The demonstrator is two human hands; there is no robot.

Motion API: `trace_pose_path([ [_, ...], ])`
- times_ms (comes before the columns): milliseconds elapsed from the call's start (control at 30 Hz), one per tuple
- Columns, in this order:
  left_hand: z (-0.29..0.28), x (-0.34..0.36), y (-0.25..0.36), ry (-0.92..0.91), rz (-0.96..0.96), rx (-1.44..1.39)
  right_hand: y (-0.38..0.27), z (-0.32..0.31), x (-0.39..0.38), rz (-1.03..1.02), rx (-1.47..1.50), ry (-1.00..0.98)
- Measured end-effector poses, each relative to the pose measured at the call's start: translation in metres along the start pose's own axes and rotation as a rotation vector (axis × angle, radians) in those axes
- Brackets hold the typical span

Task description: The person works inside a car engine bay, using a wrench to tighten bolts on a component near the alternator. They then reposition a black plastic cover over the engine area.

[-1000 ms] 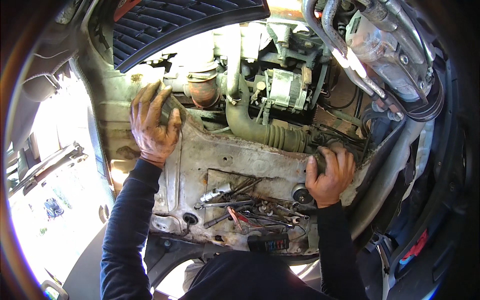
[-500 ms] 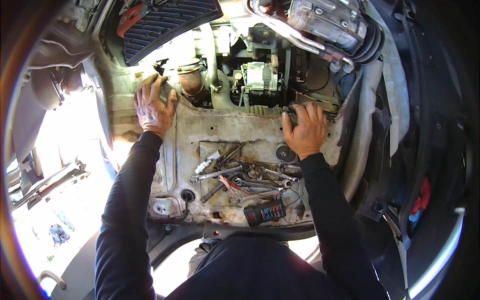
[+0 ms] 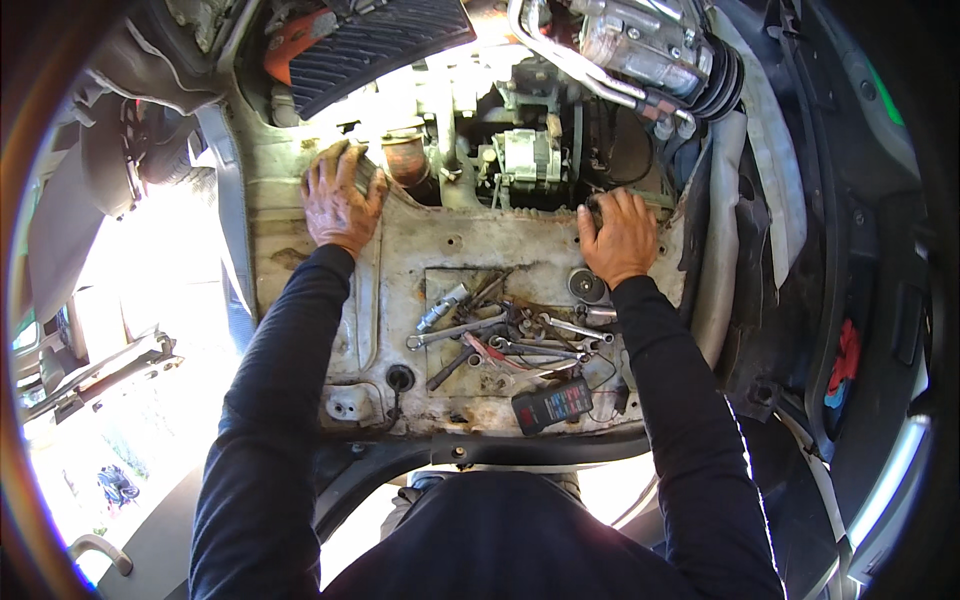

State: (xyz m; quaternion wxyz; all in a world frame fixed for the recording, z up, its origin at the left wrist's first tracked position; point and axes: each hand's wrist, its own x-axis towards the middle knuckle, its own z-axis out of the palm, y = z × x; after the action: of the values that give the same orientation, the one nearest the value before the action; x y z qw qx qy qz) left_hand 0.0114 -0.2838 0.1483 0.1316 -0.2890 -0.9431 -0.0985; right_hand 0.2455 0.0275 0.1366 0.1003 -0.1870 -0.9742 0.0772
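My left hand lies on the worn metal panel, fingers stretched toward the left side of the engine opening, next to a rusty orange-brown pipe. On the right of that opening, my right hand rests on the panel's far edge, fingers spread and slightly bent over it. Neither hand appears to hold anything; the right fingertips are partly hidden in shadow. Between my forearms, a loose pile of wrenches lies on the panel, with a silver socket and a black box-shaped device.
Beyond the edge is an engine bay with a silver ribbed alternator-like unit. A silver compressor-like unit with a black pulley sits at upper right. A black ribbed cover is at upper left. A round black part lies near my right wrist.
The view has shifted, so the panel and engine appear slightly farther right. Both hands stay at about the same places on the panel's edge.
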Motion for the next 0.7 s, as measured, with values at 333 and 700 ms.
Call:
trace_pose_path([
  [333, -0.002, 0.001, 0.008, -0.033, -0.031, 0.028, 0.000, -0.008, 0.001, 0.001, 0.000, -0.013],
  [700, -0.206, -0.195, 0.160, -0.620, 0.144, -0.889, 0.008, -0.020, -0.006, -0.010, 0.411, 0.125],
])
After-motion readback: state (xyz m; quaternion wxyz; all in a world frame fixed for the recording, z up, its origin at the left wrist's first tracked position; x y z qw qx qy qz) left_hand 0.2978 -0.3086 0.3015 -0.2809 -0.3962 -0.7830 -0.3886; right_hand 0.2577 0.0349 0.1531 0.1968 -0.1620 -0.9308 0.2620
